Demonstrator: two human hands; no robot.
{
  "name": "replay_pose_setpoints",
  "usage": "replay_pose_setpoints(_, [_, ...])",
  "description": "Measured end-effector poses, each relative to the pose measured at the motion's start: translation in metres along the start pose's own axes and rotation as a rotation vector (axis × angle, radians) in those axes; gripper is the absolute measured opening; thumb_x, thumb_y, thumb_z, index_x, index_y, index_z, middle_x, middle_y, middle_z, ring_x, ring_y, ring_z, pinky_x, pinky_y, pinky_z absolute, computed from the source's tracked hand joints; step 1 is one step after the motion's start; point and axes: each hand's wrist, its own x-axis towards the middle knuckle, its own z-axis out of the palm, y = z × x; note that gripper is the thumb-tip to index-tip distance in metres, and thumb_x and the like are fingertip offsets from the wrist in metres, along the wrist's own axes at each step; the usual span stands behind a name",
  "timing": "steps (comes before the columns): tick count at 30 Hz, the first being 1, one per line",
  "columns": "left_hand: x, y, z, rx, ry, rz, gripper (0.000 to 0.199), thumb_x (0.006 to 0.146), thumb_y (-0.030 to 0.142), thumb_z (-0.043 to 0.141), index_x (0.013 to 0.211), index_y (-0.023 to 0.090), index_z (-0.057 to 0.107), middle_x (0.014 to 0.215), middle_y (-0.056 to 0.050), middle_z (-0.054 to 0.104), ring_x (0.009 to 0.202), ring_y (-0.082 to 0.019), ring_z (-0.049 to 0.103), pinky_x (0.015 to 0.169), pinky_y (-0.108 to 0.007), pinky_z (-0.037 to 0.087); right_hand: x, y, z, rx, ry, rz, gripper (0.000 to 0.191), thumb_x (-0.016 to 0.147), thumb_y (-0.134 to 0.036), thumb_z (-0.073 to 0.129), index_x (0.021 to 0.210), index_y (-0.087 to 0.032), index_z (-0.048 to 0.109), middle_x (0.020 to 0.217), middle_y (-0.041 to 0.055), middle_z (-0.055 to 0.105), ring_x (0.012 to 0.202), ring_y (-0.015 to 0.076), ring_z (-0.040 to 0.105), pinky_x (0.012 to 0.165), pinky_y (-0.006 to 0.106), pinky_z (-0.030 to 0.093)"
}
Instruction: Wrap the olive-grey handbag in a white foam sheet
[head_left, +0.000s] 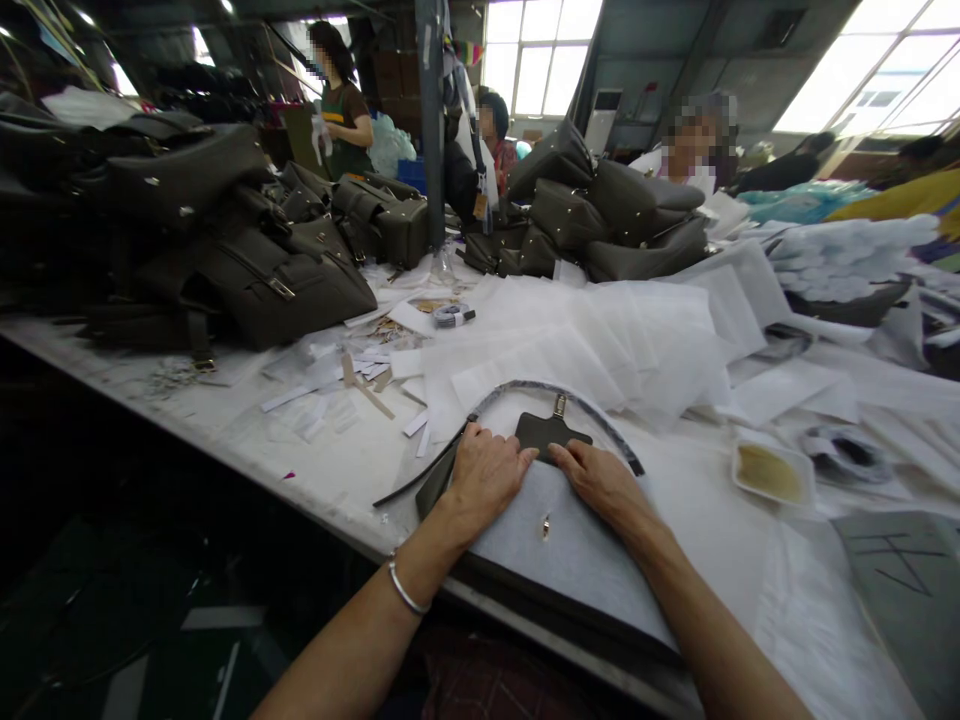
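Note:
My left hand [486, 470] and my right hand [600, 478] both lie flat, palms down, on a dark handbag [570, 600] covered by a white foam sheet [555, 545]. Between the fingertips shows the bag's dark leather tab [550, 433] with a metal clasp. The bag's curved handle [525, 390] arcs on the table just beyond my hands. A small metal fitting [545, 526] pokes through the sheet below my hands. A silver bracelet circles my left wrist.
Piles of dark handbags [225, 250] fill the table's left and back [607, 215]. White wrapping sheets [600, 340] spread across the middle. A small tray of yellowish stuff [772, 472] sits to the right. Three people stand or sit behind the table.

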Motion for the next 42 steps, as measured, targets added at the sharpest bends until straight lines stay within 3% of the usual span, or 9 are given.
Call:
replay_pose_setpoints(4, [0.0, 0.001, -0.003, -0.007, -0.021, 0.003, 0.04, 0.102, 0.039, 0.043, 0.092, 0.012, 0.071, 0.083, -0.014, 0.073, 0.085, -0.027, 0.067, 0.086, -0.043, 0.035, 0.001, 0.006, 0.011, 0.029, 0.187, 0.008, 0.028, 0.094, -0.041, 0.048, 0.106, -0.018, 0.061, 0.1, 0.0119, 0.07, 0.092, 0.026, 0.063, 0.079, 0.036, 0.044])
replay_pose_setpoints(8, [-0.001, 0.001, -0.004, -0.018, -0.023, 0.006, 0.038, 0.102, 0.037, 0.044, 0.093, 0.011, 0.071, 0.084, -0.014, 0.073, 0.087, -0.026, 0.066, 0.087, -0.042, 0.034, 0.007, 0.012, 0.019, 0.206, 0.327, -0.024, 0.053, 0.086, -0.036, 0.056, 0.134, -0.013, 0.048, 0.142, 0.02, 0.049, 0.133, 0.0328, 0.041, 0.109, 0.05, 0.031])
replay_pose_setpoints(14, [-0.001, 0.0, 0.001, -0.056, 0.023, -0.016, 0.035, 0.1, 0.035, 0.048, 0.091, 0.01, 0.07, 0.086, -0.015, 0.072, 0.091, -0.027, 0.065, 0.092, -0.044, 0.035, 0.007, 0.016, 0.006, 0.476, 0.274, -0.05, 0.054, 0.092, -0.054, 0.045, 0.131, -0.018, 0.055, 0.117, 0.0111, 0.066, 0.105, 0.0268, 0.061, 0.093, 0.042, 0.047])
replay_pose_setpoints(19, [-0.003, -0.011, 0.006, -0.149, 0.081, -0.046, 0.021, 0.093, 0.027, 0.056, 0.083, 0.013, 0.068, 0.084, -0.01, 0.071, 0.09, -0.024, 0.064, 0.094, -0.041, 0.04, -0.012, 0.01, -0.008, 0.587, 0.174, -0.197, 0.053, 0.098, -0.056, 0.031, 0.092, -0.02, 0.069, 0.091, 0.0061, 0.067, 0.091, 0.0233, 0.061, 0.086, 0.035, 0.047])
replay_pose_setpoints(21, [-0.004, -0.017, 0.005, -0.2, 0.12, -0.066, 0.012, 0.09, 0.016, 0.054, 0.087, 0.015, 0.066, 0.089, -0.008, 0.07, 0.092, -0.022, 0.063, 0.093, -0.038, 0.044, -0.017, 0.005, -0.011, 0.61, 0.115, -0.241, 0.051, 0.097, -0.057, 0.036, 0.08, -0.021, 0.068, 0.08, 0.004, 0.063, 0.082, 0.0215, 0.06, 0.08, 0.034, 0.047])
replay_pose_setpoints(26, [-0.009, -0.023, -0.001, -0.319, 0.235, -0.057, 0.037, 0.083, -0.003, 0.039, 0.101, 0.019, 0.062, 0.102, -0.006, 0.067, 0.104, -0.019, 0.061, 0.096, -0.036, 0.047, -0.023, -0.007, -0.009, 0.447, 0.016, -0.407, 0.03, 0.086, -0.049, 0.064, 0.072, -0.023, 0.066, 0.075, 0.0012, 0.061, 0.08, 0.0198, 0.055, 0.08, 0.034, 0.041])
replay_pose_setpoints(31, [-0.026, -0.013, -0.017, -0.483, 0.241, 0.256, 0.033, 0.094, 0.008, 0.037, 0.094, 0.022, 0.067, 0.106, -0.005, 0.069, 0.11, -0.016, 0.06, 0.1, -0.033, 0.047, -0.023, -0.008, -0.003, 0.256, 0.018, -0.503, 0.021, 0.085, -0.042, 0.071, 0.078, -0.024, 0.065, 0.076, -0.0008, 0.06, 0.08, 0.0185, 0.052, 0.08, 0.034, 0.037])
replay_pose_setpoints(36, [-0.046, -0.007, -0.034, -0.585, -0.02, 0.677, 0.033, 0.096, 0.01, 0.036, 0.102, 0.018, 0.067, 0.107, -0.006, 0.071, 0.105, -0.014, 0.064, 0.099, -0.027, 0.048, -0.02, -0.004, 0.0, 0.272, 0.077, -0.517, 0.016, 0.084, -0.034, 0.072, 0.077, -0.022, 0.063, 0.074, -0.0022, 0.059, 0.076, 0.0163, 0.052, 0.079, 0.032, 0.036])
replay_pose_setpoints(42, [-0.076, -0.008, -0.036, -0.415, -0.103, 0.65, 0.033, 0.1, 0.034, 0.049, 0.127, 0.016, 0.057, 0.137, -0.009, 0.059, 0.128, -0.02, 0.054, 0.114, -0.034, 0.038, -0.021, -0.007, -0.002, 0.268, 0.07, -0.502, 0.017, 0.08, -0.032, 0.077, 0.079, -0.022, 0.063, 0.076, -0.0023, 0.061, 0.078, 0.0168, 0.053, 0.079, 0.032, 0.036])
